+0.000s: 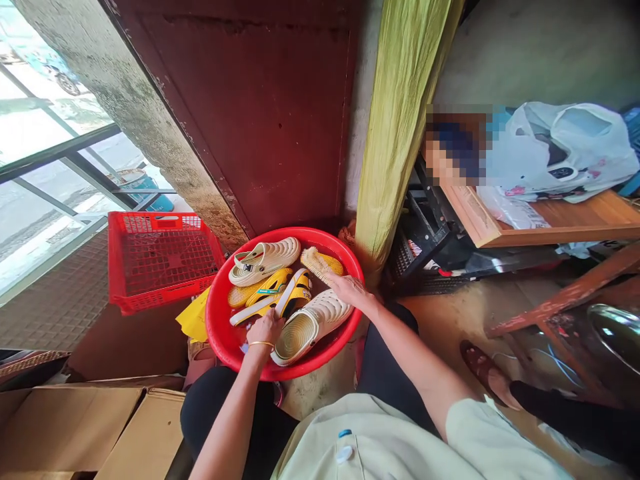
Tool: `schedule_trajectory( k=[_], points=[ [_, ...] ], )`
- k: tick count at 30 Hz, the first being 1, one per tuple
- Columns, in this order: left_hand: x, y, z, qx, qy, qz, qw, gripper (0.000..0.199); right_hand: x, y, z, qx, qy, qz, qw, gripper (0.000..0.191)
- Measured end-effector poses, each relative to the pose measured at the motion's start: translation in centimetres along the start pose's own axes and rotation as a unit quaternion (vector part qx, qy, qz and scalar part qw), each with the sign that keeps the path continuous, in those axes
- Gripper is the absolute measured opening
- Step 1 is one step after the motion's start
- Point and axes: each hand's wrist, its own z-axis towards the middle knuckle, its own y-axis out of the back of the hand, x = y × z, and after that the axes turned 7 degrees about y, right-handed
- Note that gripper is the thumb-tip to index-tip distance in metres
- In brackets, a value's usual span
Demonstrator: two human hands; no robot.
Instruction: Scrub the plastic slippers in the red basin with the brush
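Dark red door (250, 100) at the back, and before it a red basin (212, 320) with shoes inside.

Left hand (265, 330) has its fingers closed on the near end of a yellow sandal (300, 289), which stands tilted in the basin, beside a cream clog (325, 317); right-hand (350, 291) fingers are clamped on a pale brush (316, 263), its bristles close to another yellow sole (334, 263) (whether they touch, I cannot tell). I judge the sandal to be light, rather bendable and not fragile, but slippery if wet, so its heel end or sole edges should give the safest hold.
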Motion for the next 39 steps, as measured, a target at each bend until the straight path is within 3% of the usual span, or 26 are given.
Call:
schedule_trajectory(
  k=[3,5,7,12,17,21,24,31,36,39],
  points=[
    [-2.1,1.2,1.7,-0.017,-0.076,0.008,0.997,0.028,-1.6,0.1,-0.1,-0.027,-0.007,0.029,0.999,0.053],
    [-4.7,1.2,2.8,-0.067,-0.15,0.002,0.986,0.035,-2.5,-0.2,-0.1,-0.058,-0.004,0.078,0.995,0.053],
    [-7.8,0.4,4.1,-0.067,-0.205,0.017,0.976,0.038,-3.4,-0.8,-0.2,-0.089,-0.004,0.123,0.988,0.052],
    [-14.2,-4.1,8.2,-0.028,-0.289,0.116,0.95,0.054,-4.6,-2.2,-0.4,-0.112,0.0,0.137,0.984,0.051],
    [-16.7,-9.0,11.8,0.012,-0.314,0.194,0.929,0.065,-5.1,-3.0,0.2,-0.137,0.007,0.15,0.979,0.05],
    [-17.1,-11.5,13.1,0.059,-0.314,0.186,0.929,0.063,-5.6,-3.0,0.4,-0.147,0.01,0.161,0.976,0.05],
    [-16.7,-11.5,13.5,0.08,-0.318,0.199,0.923,0.067,-5.7,-2.7,0.4,-0.14,0.003,0.163,0.977,0.051],
    [-13.6,-6.6,13.7,0.116,-0.38,0.2,0.896,0.089,-5.4,-1.8,0.4,-0.153,-0.021,0.158,0.975,0.051],
    [-10.4,-3.7,12.5,0.086,-0.422,0.068,0.9,0.068,-4.8,-2.3,0.2,-0.098,-0.037,0.181,0.978,0.051],
    [-9.3,-2.3,11.0,0.066,-0.401,-0.037,0.913,0.063,-3.6,-2.9,0.2,-0.095,-0.007,0.229,0.969,0.051]
  ],
)
